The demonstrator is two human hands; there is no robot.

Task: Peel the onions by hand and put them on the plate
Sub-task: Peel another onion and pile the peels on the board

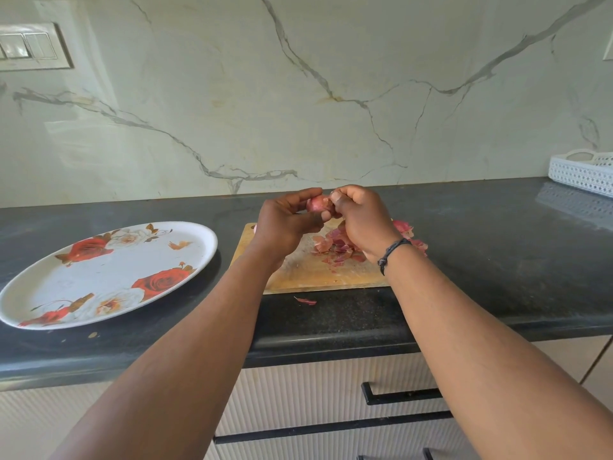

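A small pink onion (317,203) is held up above the wooden cutting board (308,273). My left hand (287,224) grips it from the left with curled fingers. My right hand (360,217) pinches the onion's right end with thumb and fingertips. A heap of pink onion skins (335,245) lies on the board under my hands, and more pink pieces (403,227) show behind my right wrist. The oval white plate with red roses (109,273) sits on the dark counter to the left, with no onion on it.
One loose skin (306,301) lies on the black counter (497,260) in front of the board. A white perforated basket (583,172) stands at the far right against the marble wall. Drawers with black handles (398,395) are below the counter edge.
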